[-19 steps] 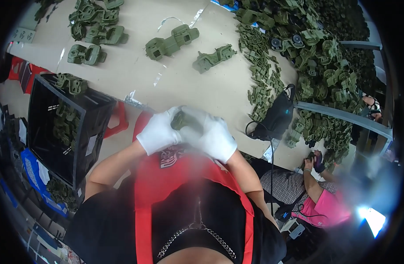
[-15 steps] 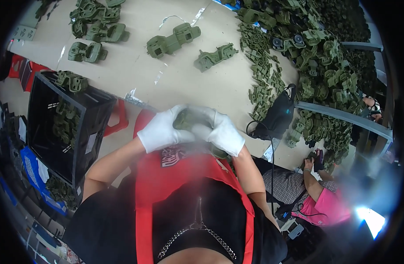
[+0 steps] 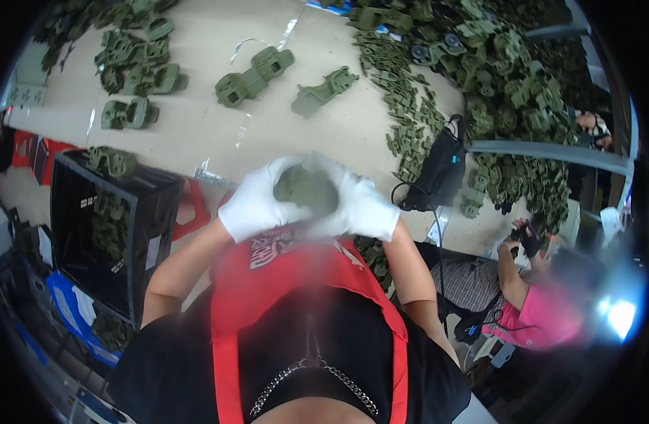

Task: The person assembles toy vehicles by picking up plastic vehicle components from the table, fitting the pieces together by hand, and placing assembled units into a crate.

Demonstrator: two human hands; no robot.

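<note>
Both hands wear white gloves and meet in front of the red apron, by the near edge of the table. My left hand (image 3: 257, 200) curls round the left side of an olive-green plastic toy vehicle part (image 3: 307, 189). From the other side my right hand (image 3: 360, 201) grips the same part. Blur and the fingers hide its details. Farther off on the table lie a green toy vehicle body (image 3: 255, 78) and a slimmer green piece (image 3: 326, 92).
A black crate (image 3: 130, 240) holding green bodies stands at left. More bodies (image 3: 137, 81) sit at the table's far left. Small green parts (image 3: 409, 106) and a big heap (image 3: 515, 85) cover the right. A black bag (image 3: 437, 169) lies near a metal bar (image 3: 551, 152). A co-worker in pink (image 3: 544, 318) sits at right.
My view has shifted, so the table things sit farther left. Both hands still hold the green part, which now shows more of its surface between them. The co-worker's hands have moved.
</note>
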